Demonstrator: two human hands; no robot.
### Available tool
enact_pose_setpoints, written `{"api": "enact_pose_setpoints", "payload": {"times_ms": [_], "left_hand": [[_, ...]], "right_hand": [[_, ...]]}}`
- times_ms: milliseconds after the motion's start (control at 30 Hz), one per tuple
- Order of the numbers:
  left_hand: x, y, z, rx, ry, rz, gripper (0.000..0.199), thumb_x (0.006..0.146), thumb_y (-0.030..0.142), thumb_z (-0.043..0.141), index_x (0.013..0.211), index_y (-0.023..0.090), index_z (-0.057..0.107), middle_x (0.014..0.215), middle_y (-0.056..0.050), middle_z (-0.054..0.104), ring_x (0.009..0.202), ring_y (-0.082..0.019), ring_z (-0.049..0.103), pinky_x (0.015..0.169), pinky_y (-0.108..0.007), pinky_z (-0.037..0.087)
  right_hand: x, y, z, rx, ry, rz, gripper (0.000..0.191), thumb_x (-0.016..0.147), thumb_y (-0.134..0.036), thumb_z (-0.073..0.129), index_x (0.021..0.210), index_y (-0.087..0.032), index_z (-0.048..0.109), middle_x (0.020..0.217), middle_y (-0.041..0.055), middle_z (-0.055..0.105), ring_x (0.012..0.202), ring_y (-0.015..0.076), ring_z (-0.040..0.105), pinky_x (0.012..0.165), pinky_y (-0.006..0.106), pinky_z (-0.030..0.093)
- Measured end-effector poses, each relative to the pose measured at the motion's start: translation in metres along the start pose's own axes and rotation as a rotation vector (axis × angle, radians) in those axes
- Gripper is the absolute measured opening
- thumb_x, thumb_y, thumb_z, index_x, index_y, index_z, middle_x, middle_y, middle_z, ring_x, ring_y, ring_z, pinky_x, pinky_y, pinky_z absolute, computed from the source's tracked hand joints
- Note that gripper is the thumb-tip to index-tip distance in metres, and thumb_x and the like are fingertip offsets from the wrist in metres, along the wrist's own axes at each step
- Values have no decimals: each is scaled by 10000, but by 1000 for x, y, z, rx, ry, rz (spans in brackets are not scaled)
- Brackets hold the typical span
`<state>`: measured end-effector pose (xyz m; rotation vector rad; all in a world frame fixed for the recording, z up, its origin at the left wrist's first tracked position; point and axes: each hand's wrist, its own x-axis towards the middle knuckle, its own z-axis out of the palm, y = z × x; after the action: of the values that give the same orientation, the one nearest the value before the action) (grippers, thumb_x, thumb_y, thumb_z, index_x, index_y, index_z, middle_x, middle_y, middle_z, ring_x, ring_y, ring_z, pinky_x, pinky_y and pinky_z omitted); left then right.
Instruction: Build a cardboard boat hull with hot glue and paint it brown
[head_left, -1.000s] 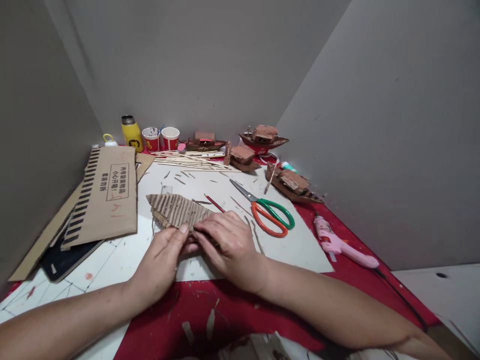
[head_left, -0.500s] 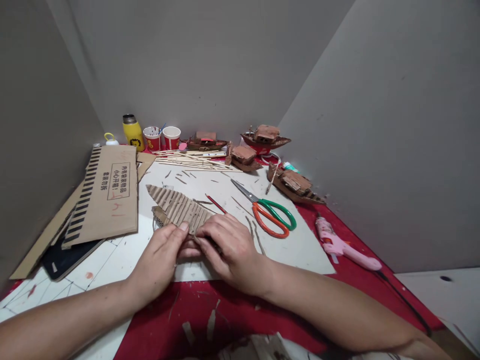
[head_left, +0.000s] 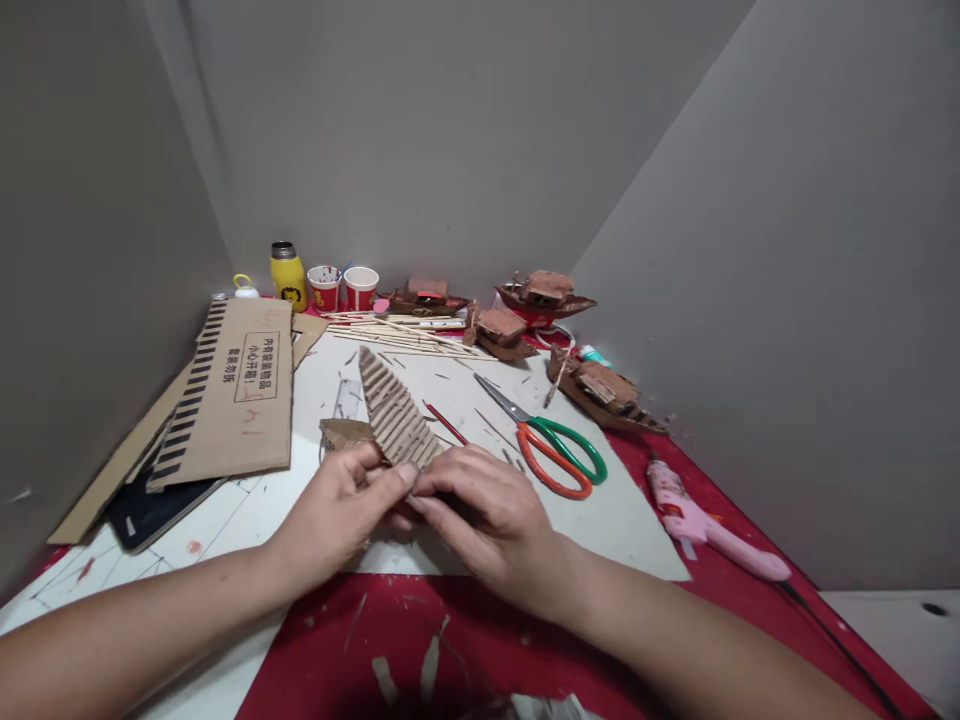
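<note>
Between my hands is a pointed piece of corrugated cardboard (head_left: 397,412), its ridges facing up and its tip aimed away from me. My left hand (head_left: 352,505) grips its near left edge, thumb on top. My right hand (head_left: 491,510) is closed at the near right edge, fingertips pinching the cardboard beside the left thumb; the exact grip is partly hidden. Behind my left hand lies another cardboard piece (head_left: 343,432), partly covered. Scissors (head_left: 555,455) with one orange and one green handle rest to the right, near a red pencil (head_left: 445,422).
Printed cardboard (head_left: 255,420) lies at left over a dark flat object (head_left: 154,512). Thin sticks (head_left: 412,335), paper cups (head_left: 361,288) and a yellow bottle (head_left: 287,280) stand at the back. Several brown model boats (head_left: 600,390) sit behind. A pink glue gun (head_left: 712,530) lies right.
The pointed cardboard has turned, its tip swinging up and to the right. Both hands stay on it. The whole view has shifted a little.
</note>
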<state>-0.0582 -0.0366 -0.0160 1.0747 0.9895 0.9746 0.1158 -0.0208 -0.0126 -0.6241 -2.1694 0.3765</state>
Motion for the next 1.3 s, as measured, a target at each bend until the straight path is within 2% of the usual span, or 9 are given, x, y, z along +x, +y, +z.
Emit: {"api": "enact_pose_setpoints", "payload": {"times_ms": [233,400,500,600,667,767,833,967,1300], "left_hand": [[11,-9,0,-42,29,-53,255,777,357,689,723,140,565,534,8,620,519,-109,620,529,-195,514],[21,-5,-12,-59,67,-62,231,806,342,648,730,134,581,543,-33,663,511,-137,655,530,-225,532],[23,2,-19,-67,84,-25,206,776,315,684,758,134,588,555,-24,672,527,-136,661,532,-212,531],[24,8,-22,-67,80,16,202,762,304,703,757,127,605,593,-21,688,543,-121,654,561,-209,545],[22,10,-21,-53,82,51,202,754,302,712,744,125,616,608,-15,691,539,-116,644,571,-213,552],[16,12,-15,-23,82,84,184,782,294,683,734,125,631,616,-7,687,548,-109,634,575,-205,549],[11,12,-10,-4,71,101,176,810,277,652,724,125,640,614,-2,679,557,-96,622,569,-180,530],[6,7,-4,28,81,149,145,830,253,633,752,134,658,644,11,670,595,-85,607,593,-165,516],[8,-6,5,-11,262,88,154,786,281,677,728,145,633,673,-9,693,606,-118,634,662,-226,552]], "right_hand": [[-10,-1,8,49,-87,-51,107,887,-74,543,918,-173,567,807,53,640,752,161,588,689,287,477],[-11,-6,-12,189,-120,4,175,873,-49,535,947,-208,536,822,40,606,777,158,599,682,265,491],[-7,-16,-33,370,-418,39,177,886,-63,533,941,-231,525,816,22,643,755,142,622,692,247,505],[-2,-23,-41,361,-712,61,181,879,-115,592,1011,-235,558,808,2,695,689,122,637,631,210,499],[0,-22,-36,256,-640,129,110,892,-157,594,984,-215,580,744,-6,683,614,106,614,554,193,471],[-1,-11,-21,85,-220,129,73,908,-134,563,869,-188,591,704,0,659,597,98,595,570,198,468],[-2,-3,-11,-30,-53,53,67,896,-117,582,912,-178,604,763,32,687,672,128,625,627,231,496],[-5,6,3,-205,0,7,110,900,-170,603,1008,-148,616,847,91,709,761,186,653,680,299,538],[-7,16,23,-336,37,-22,96,901,-117,547,885,-119,642,756,104,698,679,196,645,626,304,535]]}}
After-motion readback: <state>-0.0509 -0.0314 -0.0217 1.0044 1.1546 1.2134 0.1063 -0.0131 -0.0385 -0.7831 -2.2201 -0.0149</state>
